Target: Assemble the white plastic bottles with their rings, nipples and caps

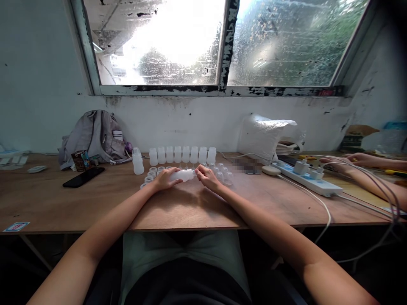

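Note:
My left hand (164,178) is wrapped round a frosted white baby bottle (183,175), which lies sideways with its neck to the right. At that neck, the fingers of my right hand (206,177) are pinched together around a small part I cannot make out. Behind the hands stands a row of several open frosted bottles (169,155). White rings (151,173) lie in rows beside my left hand, partly hidden by it. Several clear caps (227,177) sit just right of my right hand. A bottle with a clear top (137,162) stands apart on the left.
The wooden table (190,212) also bears a black phone (84,177), a small box (81,161) and a grey backpack (95,140) on the left. Rightward are a white plastic bag (260,137), a power strip (313,180) with cables, and another person's hands (340,164).

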Motion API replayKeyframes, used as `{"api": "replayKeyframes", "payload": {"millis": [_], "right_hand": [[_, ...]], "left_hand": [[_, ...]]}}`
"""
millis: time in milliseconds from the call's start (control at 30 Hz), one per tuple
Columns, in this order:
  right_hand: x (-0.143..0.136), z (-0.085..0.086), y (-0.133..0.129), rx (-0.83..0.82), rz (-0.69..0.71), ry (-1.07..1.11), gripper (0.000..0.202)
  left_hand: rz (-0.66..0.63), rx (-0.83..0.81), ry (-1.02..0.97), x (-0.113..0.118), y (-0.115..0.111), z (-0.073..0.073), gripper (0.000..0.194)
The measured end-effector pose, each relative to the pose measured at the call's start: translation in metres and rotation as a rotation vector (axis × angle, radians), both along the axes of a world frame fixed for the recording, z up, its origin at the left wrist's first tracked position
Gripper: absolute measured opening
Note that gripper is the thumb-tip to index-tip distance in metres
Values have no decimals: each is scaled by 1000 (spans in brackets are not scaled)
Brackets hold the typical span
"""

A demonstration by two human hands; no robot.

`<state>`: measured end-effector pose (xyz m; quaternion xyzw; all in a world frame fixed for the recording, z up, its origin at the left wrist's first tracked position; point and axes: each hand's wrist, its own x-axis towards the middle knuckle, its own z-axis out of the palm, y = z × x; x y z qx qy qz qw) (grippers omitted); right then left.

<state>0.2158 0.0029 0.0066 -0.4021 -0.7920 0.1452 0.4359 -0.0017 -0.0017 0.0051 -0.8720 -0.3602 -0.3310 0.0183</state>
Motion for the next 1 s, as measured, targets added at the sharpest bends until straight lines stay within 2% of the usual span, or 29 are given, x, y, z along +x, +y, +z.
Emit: {"api": "replayKeyframes", "payload": {"millis": [100,200,300,367,467,600,733,800,900,1000], "right_hand": [[1,0,0,24,-4,10,35],[1,0,3,15,-6,44,40],[1,-2,5,-54,14,104,42],[0,-3,6,-110,40,153,43],[0,-5,6,-180,100,243,43],[-2,-5,3,-267,188,371,31],[-5,-2,-1,-379,348,418,45],[-6,-2,-3,-427,414,444,39],[-6,0,-5,-413,378,467,34],[-6,2,-6,-312,262,450,37]], "left_hand": [[20,32,33,1,-1,-1,40],[49,140,75,2,-1,0,45],[71,285,124,2,0,1,44],[78,326,133,2,0,2,42],[63,242,73,4,-2,3,44],[36,0,-96,7,-7,4,41],[-35,-202,-197,9,-12,8,39],[-57,-254,-206,12,-14,8,40],[-28,-220,-173,20,-18,6,41],[88,-33,-136,29,-18,1,45]]}}
